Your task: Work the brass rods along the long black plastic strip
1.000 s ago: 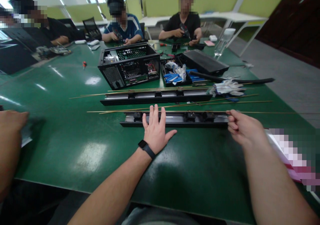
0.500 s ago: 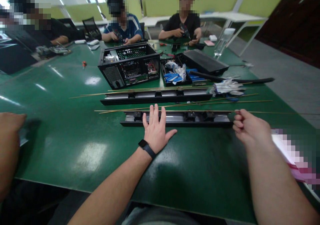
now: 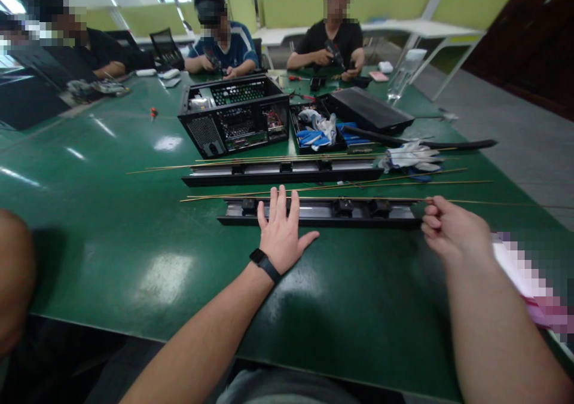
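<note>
My left hand lies flat and open on the near black rail, fingers spread across its middle-left part. A black watch band is on that wrist. My right hand is closed in a pinch on a thin brass rod just past the rail's right end. The rod runs left along the far edge of the rail. A second black rail lies parallel behind it, with several more brass rods beside it.
An open black computer case stands behind the rails, next to a tray with gloves and a black panel. More gloves lie at right. Three people work at the far side. Another person's arm is at left.
My right hand has moved right, off the rail's end, drawing the brass rod to the right. The arm at left has pulled back. My left hand has stayed on the rail.
</note>
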A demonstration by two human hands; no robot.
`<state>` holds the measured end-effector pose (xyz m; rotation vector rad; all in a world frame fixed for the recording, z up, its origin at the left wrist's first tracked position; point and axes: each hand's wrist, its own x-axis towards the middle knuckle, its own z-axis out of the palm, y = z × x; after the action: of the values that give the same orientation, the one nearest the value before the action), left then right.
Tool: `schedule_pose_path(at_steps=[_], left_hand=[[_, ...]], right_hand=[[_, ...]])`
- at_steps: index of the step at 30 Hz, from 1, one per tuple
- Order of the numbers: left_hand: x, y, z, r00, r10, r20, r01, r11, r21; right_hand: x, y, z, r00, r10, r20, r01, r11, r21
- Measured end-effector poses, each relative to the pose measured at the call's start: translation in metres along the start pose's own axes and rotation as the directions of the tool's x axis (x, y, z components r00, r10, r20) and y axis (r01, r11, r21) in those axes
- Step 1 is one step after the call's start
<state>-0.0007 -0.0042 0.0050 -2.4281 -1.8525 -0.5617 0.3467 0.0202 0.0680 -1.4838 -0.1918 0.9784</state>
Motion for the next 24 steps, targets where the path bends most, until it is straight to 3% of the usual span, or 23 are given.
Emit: schedule_pose_path(at_steps=[5,12,24], left_hand=[[0.0,0.0,0.001,1.0,0.001,-0.002,-0.001,1.0,-0.004],[0.0,0.002,-0.001,1.0,-0.011,0.022,0.011,1.0,0.006],[0.001,0.003,-0.003,0.999,-0.014,0.036,0.014,1.0,0.004]], right_hand=[[0.005,0.001,-0.003,1.0,-0.025,-0.013,0.025,1.0,0.006],[-0.009,0.003,0.007,0.994,0.03,0.103,-0.025,0.998,-0.056],[-0.008,-0.008,0.004,0.998,-0.027,-0.051,0.027,1.0,-0.012]])
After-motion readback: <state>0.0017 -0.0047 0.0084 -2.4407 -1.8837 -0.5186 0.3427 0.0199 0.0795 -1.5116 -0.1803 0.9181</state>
